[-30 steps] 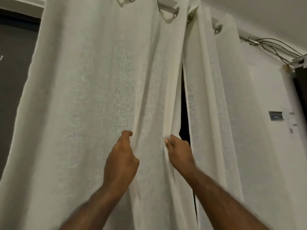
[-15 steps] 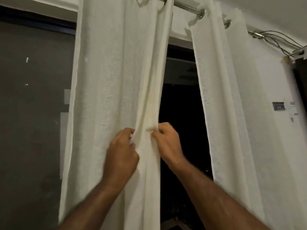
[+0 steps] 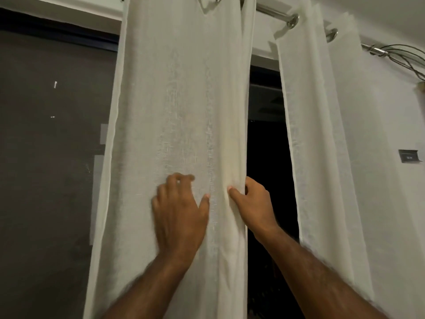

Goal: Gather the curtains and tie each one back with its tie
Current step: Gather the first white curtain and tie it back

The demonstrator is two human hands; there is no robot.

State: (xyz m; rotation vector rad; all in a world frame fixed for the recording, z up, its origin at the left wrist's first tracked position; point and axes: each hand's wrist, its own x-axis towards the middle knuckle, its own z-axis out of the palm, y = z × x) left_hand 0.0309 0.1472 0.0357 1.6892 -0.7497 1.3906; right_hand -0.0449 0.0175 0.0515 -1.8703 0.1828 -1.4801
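Note:
A white sheer left curtain (image 3: pixel 179 100) hangs from a metal rod (image 3: pixel 273 12), bunched into a narrow panel. My left hand (image 3: pixel 179 208) lies against its front at mid height, fingers slightly bent, thumb spread toward the right. My right hand (image 3: pixel 253 201) grips the curtain's folded right edge, thumb in front and fingers wrapped behind the cloth. A second white right curtain (image 3: pixel 322 134) hangs apart to the right, with a dark gap between the two. No tie is visible.
A dark mesh-covered window (image 3: pixel 50 134) fills the left side. The dark opening (image 3: pixel 266 157) shows between the curtains. On the right are a white wall (image 3: pixel 391 111), a small wall plate (image 3: pixel 410 155) and cables (image 3: pixel 404 58) by the rod's end.
The left curtain slid left along the rod, widening the dark gap. My left hand let go of its pinch and now lies flatter on the cloth; my right hand keeps the edge.

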